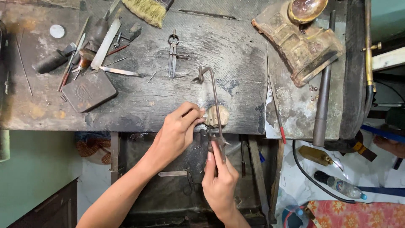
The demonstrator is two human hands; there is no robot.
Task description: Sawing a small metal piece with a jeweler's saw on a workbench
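Note:
My right hand [219, 179] grips the handle end of a thin metal saw frame [215, 95], which reaches up over the dark workbench [211, 46]. My left hand [179, 128] pinches a small piece, too small to make out, against the worn wooden bench peg [217, 116] at the bench's front edge. Both hands meet just below that peg, above an open drawer [168, 185].
Dividers [173, 52], files and hand tools [90, 46], a flat dark metal block [88, 90] and a brush [145, 10] lie on the bench. A rusty block with a bowl [301, 36] sits at the right, beside a long rod [322, 95]. A bottle [339, 185] lies on the floor.

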